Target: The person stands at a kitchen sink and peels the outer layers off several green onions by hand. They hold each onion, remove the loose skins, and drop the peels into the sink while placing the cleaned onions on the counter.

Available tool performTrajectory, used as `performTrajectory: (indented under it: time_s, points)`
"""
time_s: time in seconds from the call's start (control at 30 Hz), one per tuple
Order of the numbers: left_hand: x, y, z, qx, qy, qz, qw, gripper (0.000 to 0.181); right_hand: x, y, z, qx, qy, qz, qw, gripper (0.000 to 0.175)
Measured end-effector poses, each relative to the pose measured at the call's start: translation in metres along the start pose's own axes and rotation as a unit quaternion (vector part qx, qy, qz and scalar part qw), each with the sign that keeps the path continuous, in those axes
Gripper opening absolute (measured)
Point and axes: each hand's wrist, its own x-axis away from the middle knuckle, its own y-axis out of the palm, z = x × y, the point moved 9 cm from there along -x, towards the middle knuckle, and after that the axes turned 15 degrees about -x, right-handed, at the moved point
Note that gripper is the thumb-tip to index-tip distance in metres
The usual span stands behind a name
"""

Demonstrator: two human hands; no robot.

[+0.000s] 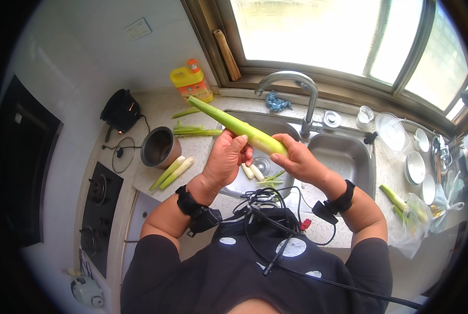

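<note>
A long green vegetable stalk with a paler lower end [238,127] is held slantwise above the left basin of a steel sink [234,186]. My right hand [298,159] grips its pale end. Near its middle, my left hand [228,155] supports it with the thumb on top, fingers curled beneath. White stalk pieces [253,171] and thin green trimmings [272,179] lie in the left basin below my hands. Two peeled stalks [174,172] rest on the counter beside a metal pot [161,147]. Cut green leaf stalks [193,130] lie at the left basin's edge.
A curved faucet [312,98] stands behind the basins. Yellow pump bottle [192,82], black appliance [120,111] and gas hob [100,218] are left. Bowls [415,168] and bagged stalks [412,214] are right. Black cables [271,196] hang before my chest.
</note>
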Motion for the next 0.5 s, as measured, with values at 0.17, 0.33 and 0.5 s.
performTrajectory:
  time_s: [0.17, 0.33, 0.5]
  points:
    - [-0.005, 0.006, -0.006, 0.028, -0.004, 0.016, 0.999, 0.020, 0.008, -0.004, -0.012, 0.146, -0.053, 0.046, 0.987, 0.043]
    - [-0.010, 0.005, -0.012, 0.016, -0.023, 0.025, 0.999, 0.019, 0.010, -0.001, -0.014, 0.200, -0.087, 0.064, 0.974, 0.046]
    - [-0.013, 0.000, -0.019, 0.011, -0.046, 0.047, 0.998, 0.014, 0.008, 0.000, -0.006, 0.155, -0.046, 0.019, 0.987, 0.045]
